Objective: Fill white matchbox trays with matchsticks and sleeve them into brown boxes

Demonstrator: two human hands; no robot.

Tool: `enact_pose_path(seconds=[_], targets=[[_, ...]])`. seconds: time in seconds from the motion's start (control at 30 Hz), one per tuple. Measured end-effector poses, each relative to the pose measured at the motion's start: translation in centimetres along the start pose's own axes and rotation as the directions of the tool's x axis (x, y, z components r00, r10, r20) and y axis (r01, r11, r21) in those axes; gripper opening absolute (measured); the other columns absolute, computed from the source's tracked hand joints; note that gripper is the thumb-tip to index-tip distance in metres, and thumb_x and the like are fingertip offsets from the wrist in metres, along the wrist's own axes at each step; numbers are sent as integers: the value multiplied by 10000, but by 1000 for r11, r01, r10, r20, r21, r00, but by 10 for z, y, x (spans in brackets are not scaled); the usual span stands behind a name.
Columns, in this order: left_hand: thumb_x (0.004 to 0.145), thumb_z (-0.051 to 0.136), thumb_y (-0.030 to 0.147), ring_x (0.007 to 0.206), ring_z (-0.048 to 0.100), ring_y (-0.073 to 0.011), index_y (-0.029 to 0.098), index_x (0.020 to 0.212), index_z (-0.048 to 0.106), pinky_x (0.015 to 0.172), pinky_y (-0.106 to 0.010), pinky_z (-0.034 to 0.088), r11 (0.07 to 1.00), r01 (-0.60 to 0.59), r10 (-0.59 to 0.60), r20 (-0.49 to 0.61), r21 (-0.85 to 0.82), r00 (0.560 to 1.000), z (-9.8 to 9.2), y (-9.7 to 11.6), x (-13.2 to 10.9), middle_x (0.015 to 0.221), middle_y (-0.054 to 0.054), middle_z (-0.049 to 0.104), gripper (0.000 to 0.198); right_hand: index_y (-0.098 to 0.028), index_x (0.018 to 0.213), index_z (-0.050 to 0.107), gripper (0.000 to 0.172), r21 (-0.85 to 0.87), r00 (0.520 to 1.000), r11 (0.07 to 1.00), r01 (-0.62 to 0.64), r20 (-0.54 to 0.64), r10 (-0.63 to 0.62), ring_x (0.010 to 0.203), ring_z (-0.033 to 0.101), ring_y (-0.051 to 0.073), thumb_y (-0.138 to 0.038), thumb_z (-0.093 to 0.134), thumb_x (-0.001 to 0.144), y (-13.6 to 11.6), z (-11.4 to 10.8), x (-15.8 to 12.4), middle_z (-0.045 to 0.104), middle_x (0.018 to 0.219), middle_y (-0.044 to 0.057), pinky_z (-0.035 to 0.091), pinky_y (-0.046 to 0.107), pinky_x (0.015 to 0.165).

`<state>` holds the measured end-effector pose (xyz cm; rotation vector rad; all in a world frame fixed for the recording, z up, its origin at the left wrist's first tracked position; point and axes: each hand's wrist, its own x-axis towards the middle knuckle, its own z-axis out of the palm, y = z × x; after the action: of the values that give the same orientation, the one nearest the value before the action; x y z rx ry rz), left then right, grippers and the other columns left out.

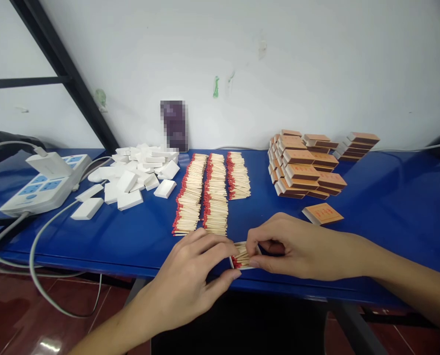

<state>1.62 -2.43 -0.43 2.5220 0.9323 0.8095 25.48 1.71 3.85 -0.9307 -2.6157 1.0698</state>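
Observation:
Both hands meet at the front edge of a blue table (390, 212) around a small white tray full of red-tipped matches (241, 257). My left hand (190, 276) pinches the tray's left end with thumb and fingers. My right hand (297, 246) closes its fingertips on the tray's right end and the matches in it. Just behind the hands lie three long rows of loose matches (208, 192), red heads to the left.
A heap of white inner trays (138, 172) lies at the back left. Stacked orange matchbox sleeves (305, 167) stand at the back right, one single sleeve (322, 214) lying nearer. A white power strip (42, 185) with cables sits at the far left.

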Motion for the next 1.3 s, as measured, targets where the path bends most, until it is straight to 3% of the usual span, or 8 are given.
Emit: enact_pose_path(seconds=[0.1,0.23,0.47,0.63,0.8,0.93,1.1,1.3], targets=[[976,605,211,1034,614,-208,239,1120,658,930,-375,482,1000,-13,13,13,25,1000,0,-1,0,1161,-43,656,156,-207,814,658,243,-29,1000,1000,9,-19,-10,497,338,80,-390,568,946,1,-1,-1,398,562,-78,284,225,488],[985,583,206,1069,613,-208,261,1181,662,977,-385,475,999,-20,19,29,30,999,-2,-1,-1,1199,-48,638,218,-211,788,664,211,-169,980,985,-48,-201,13,520,385,98,-350,577,920,5,-2,1,440,571,-58,304,243,523],[1020,439,143,1148,573,-239,297,1291,611,997,-423,479,988,-78,62,118,132,991,-6,2,-2,1263,-58,600,355,-205,735,653,213,-288,887,941,-180,-461,28,467,409,101,-322,567,892,19,-4,6,442,506,-62,313,253,528],[1027,475,208,1123,572,-245,269,1282,609,990,-434,485,987,-63,45,119,151,992,-3,3,1,1220,-70,598,294,-192,866,662,177,-356,795,890,-284,-606,11,426,364,107,-308,531,892,43,-4,15,411,476,-76,285,248,498],[1022,504,229,1097,577,-246,247,1374,524,1008,-455,477,987,-74,59,109,141,992,-2,4,1,1193,-73,610,354,-176,966,703,233,-427,830,869,-250,-557,-34,442,402,120,-291,504,928,59,-5,27,477,495,-55,304,257,540],[1019,499,214,1105,567,-247,263,1298,585,992,-445,481,988,-68,49,133,140,990,-3,3,2,1195,-73,592,297,-170,1010,731,273,-447,865,865,-226,-501,-33,491,475,134,-276,486,952,60,-7,32,581,561,-15,347,262,580],[1007,504,194,1083,567,-238,255,1264,607,967,-421,493,988,-66,48,130,139,990,-4,3,3,1198,-76,588,284,-174,1036,755,315,-443,870,869,-221,-492,-30,534,539,149,-290,472,961,60,-7,32,664,626,17,383,271,608],[979,522,183,1071,563,-245,259,1307,580,942,-421,509,988,-60,39,143,145,989,-5,6,2,1174,-80,566,342,-175,1062,757,297,-434,872,862,-263,-489,20,510,519,143,-280,506,944,59,-7,33,626,586,1,363,261,578]])
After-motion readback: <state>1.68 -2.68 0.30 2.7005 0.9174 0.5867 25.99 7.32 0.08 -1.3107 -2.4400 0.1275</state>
